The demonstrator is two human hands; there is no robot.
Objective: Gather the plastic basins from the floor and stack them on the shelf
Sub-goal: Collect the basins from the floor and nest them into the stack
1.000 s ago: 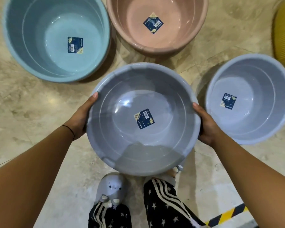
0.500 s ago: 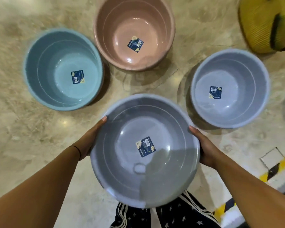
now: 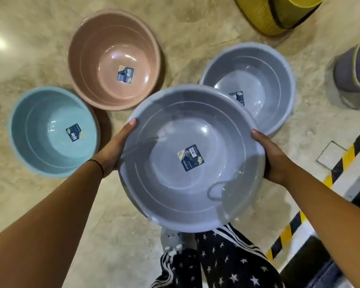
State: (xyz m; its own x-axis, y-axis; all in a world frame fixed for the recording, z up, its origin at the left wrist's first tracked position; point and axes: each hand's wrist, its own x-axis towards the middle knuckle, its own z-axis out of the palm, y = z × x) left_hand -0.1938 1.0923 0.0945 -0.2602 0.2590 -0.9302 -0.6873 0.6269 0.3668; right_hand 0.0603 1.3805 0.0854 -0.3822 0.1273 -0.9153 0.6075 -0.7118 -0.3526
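Note:
I hold a large grey basin (image 3: 164, 183) in the air in front of me. My left hand (image 3: 112, 150) grips its left rim, thumb over the edge. My right hand (image 3: 272, 156) grips its right rim. On the floor beyond it stand three more basins: a teal one (image 3: 40, 142) at the left, a pink one (image 3: 96, 59) behind, and a second grey one (image 3: 268, 69) at the right, partly covered by the basin I hold. Each has a dark label in its bottom.
A yellow ribbed container (image 3: 274, 15) lies at the top right. A grey bin (image 3: 353, 67) stands at the right edge. A yellow-and-black striped edge (image 3: 345, 161) runs along the floor at the right. My legs (image 3: 216, 260) and a grey shoe (image 3: 170, 240) are below the basin.
The held basin has risen higher off the floor and shifted right, now overlapping the second grey basin. The view has swung so the floor basins sit further left and farther away.

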